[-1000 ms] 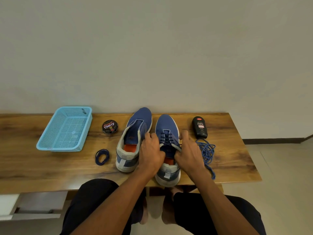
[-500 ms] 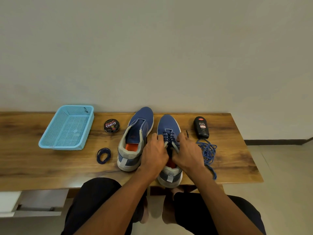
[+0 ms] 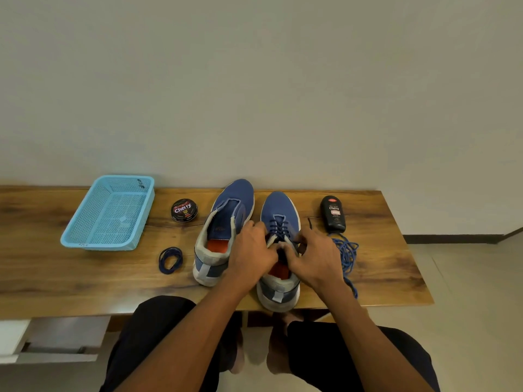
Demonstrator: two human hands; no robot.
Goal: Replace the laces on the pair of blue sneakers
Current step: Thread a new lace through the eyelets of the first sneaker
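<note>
On the wooden table (image 3: 368, 267) set against a plain wall, two blue sneakers stand side by side with toes toward the wall. The right sneaker (image 3: 278, 210) carries a dark navy lace (image 3: 278, 226) crossed through its eyelets, and its heel hangs at the near edge of the tabletop. The left sneaker (image 3: 226, 222) has bare eyelets, its tongue and orange insole open to view. Both hands meet over the right sneaker's throat: the left hand (image 3: 252, 250) has its fingers curled at the collar and upper eyelets, and the right hand (image 3: 314, 258) has fingers bent in toward the same spot, with a dark lace end (image 3: 310, 223) sticking up past them. Whether each hand pinches the lace or only the shoe's edge cannot be told, since the fingertips cover one another. Just right of the right hand lies a loose tangle of brighter blue lace (image 3: 349, 256), trailing toward the table's near edge and partly hidden by the wrist. Beyond it stands a black polish bottle (image 3: 333, 215). Left of the shoes sit a round polish tin (image 3: 184, 210), a coiled dark lace (image 3: 170, 260) and, farther left, a light blue mesh basket (image 3: 85, 239). Dark shorts and bare feet show below the table, and a pale drawer unit is cut off at the lower left.
</note>
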